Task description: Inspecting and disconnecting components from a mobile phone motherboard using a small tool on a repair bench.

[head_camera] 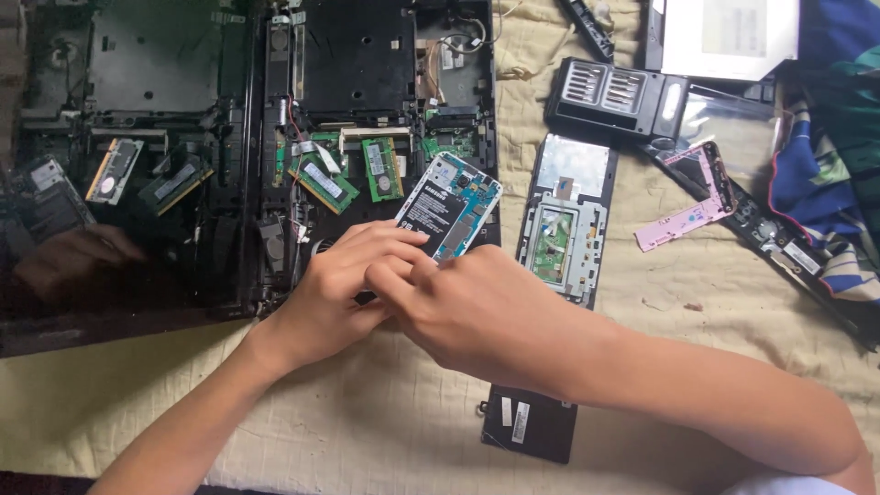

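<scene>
Both forearms are bare to the elbow. The left hand [344, 280] and right hand [477, 307] carry no gloves, rings or watch.

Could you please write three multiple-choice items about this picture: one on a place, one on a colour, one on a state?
1. Where does the screwdriver bit case lie?
A. On the cloth, beyond the touchpad board
B. Inside the laptop chassis
C. Under the left hand

2. What colour is the thin frame part at the right?
A. Green
B. Pink
C. Yellow

3. In what state is the phone?
A. Sealed, screen up
B. Back cover off, battery showing
C. Lying untouched

Answers: 1 A, it rests on the cloth above the board. 2 B, it is plainly pink. 3 B, battery and circuit board are exposed while the left hand and right hand meet at its lower end.
</scene>
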